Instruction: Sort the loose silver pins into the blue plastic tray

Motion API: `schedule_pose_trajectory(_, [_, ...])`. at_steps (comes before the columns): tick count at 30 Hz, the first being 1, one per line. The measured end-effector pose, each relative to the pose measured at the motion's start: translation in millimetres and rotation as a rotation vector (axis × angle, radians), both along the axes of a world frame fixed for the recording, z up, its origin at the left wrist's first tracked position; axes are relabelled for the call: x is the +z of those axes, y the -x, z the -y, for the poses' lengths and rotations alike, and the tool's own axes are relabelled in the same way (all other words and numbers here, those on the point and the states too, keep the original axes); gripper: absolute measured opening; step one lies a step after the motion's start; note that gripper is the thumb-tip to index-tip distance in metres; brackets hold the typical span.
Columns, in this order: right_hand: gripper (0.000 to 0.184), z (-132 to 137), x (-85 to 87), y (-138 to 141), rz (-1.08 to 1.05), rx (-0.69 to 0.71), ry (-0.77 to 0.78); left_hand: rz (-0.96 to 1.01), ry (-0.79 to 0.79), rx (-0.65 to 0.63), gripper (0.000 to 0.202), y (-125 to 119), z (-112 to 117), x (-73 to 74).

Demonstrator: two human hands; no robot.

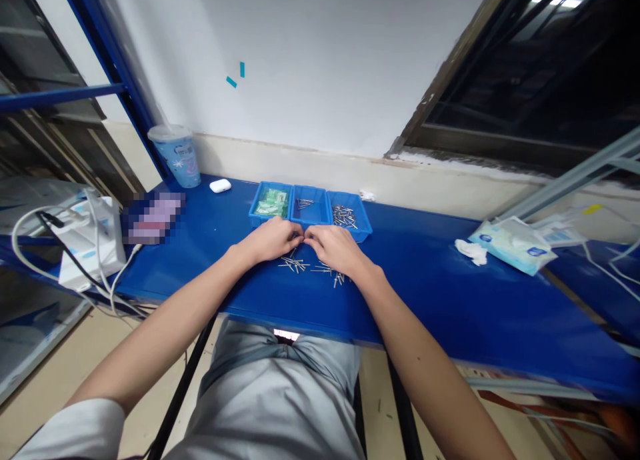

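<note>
Head view: left hand [274, 239], right hand [334, 245] meeting.
Grip: both curled inward; cannot tell what's held.
Metal pins [295, 265]: loose on blue table [415, 273].

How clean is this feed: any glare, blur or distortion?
Head view, upper right: bright streaks in the dark window. Head view, left: purple item pixelated. Head view, centre: metal pins look soft; anything between left hand and right hand is indistinct. Head view, edges: apparent wide-angle stretching.
</note>
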State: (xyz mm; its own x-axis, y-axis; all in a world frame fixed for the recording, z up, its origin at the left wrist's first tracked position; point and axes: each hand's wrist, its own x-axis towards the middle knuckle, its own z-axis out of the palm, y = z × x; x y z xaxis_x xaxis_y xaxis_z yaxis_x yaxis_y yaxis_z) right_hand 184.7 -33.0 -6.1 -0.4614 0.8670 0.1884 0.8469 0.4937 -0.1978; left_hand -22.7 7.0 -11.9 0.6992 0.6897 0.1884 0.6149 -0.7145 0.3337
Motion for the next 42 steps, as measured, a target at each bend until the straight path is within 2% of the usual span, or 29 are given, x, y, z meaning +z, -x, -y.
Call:
schedule_pose_trajectory(13, [0.019, 0, 1.7, -3, -0.235, -0.058, -0.149, 0.074, 0.052, 0.03, 0.034, -4, 10, 15.1])
schedule_pose_trajectory(20, [0.022, 0, 1.2, -4, -0.243, -0.088, -0.158, 0.124, 0.044, 0.045, 0.031, -4, 12, 16.1])
schedule_pose_trajectory(25, [0.019, -2, 0.1, -6, -0.292, -0.021, -0.137, 0.142, 0.046, 0.063, 0.034, -4, 11, 15.2])
schedule_pose_trajectory(35, [0.019, -1, 0.0, -5, -0.279, -0.038, -0.174, 0.181, 0.021, 0.014, 0.034, -4, 12, 16.3])
schedule_pose_trajectory(42, [0.035, -2, -1.6, -4, -0.235, -0.085, -0.192, 0.21, 0.024, 0.018, 0.034, -5, 13, 16.3])
